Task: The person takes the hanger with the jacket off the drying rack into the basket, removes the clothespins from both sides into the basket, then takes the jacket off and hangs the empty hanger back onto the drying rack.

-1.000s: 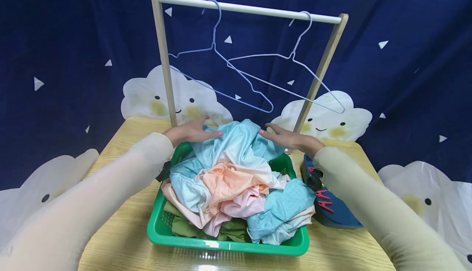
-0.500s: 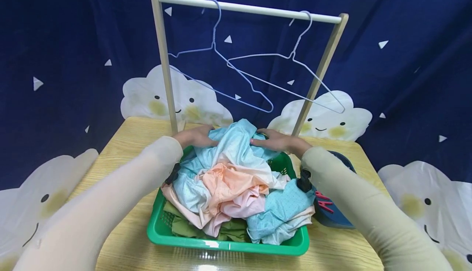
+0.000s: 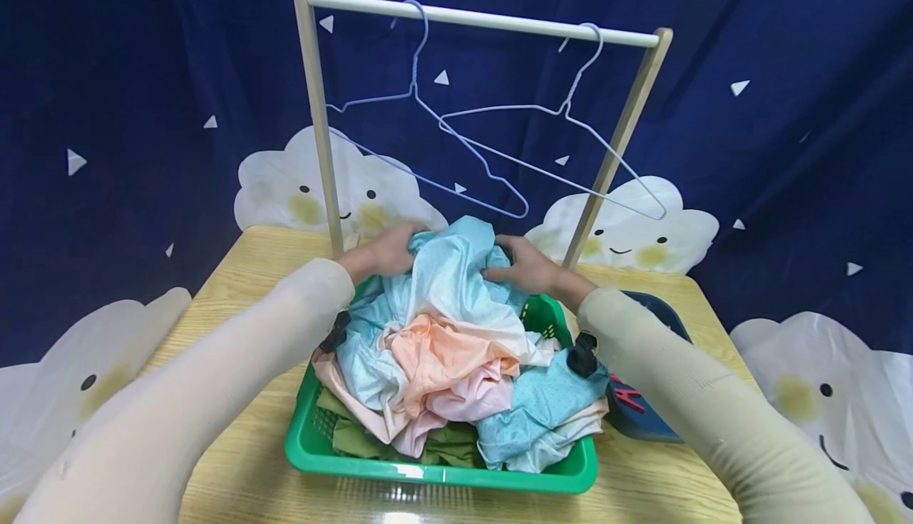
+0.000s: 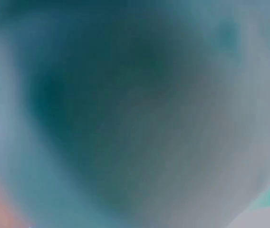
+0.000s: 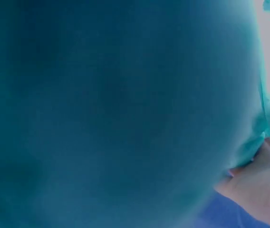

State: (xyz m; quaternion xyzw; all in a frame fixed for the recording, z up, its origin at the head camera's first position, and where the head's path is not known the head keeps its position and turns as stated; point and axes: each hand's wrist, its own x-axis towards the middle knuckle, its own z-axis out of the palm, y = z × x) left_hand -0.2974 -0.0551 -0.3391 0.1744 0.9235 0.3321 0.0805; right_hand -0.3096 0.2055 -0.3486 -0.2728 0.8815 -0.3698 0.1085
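Note:
At the back of the green basket (image 3: 442, 476), my left hand (image 3: 388, 250) grips the left side of a light blue cloth (image 3: 456, 258) heaped on the pile. On the opposite side my right hand (image 3: 529, 264) holds the same cloth, its thumb in front and the other fingers behind. The cloth's top rises in a peak between both hands. In the right wrist view, blurred blue fabric (image 5: 125, 114) fills most of the picture, with the fingers (image 5: 263, 175) pinching its edge at right. Blurred cloth (image 4: 149, 118) covers the left wrist view and hides that hand.
Peach cloth (image 3: 438, 357), a blue dotted piece (image 3: 552, 397) and green cloth (image 3: 371, 441) fill the basket. Behind stands a rack with a white bar (image 3: 485, 18) and two wire hangers (image 3: 416, 88). A dark blue tray (image 3: 645, 421) with red clothespins (image 3: 628, 395) lies right, on the wooden table (image 3: 235, 429).
Both hands have moved inward onto the light blue cloth, and their fingers have closed on it. The cloth's peak has risen slightly.

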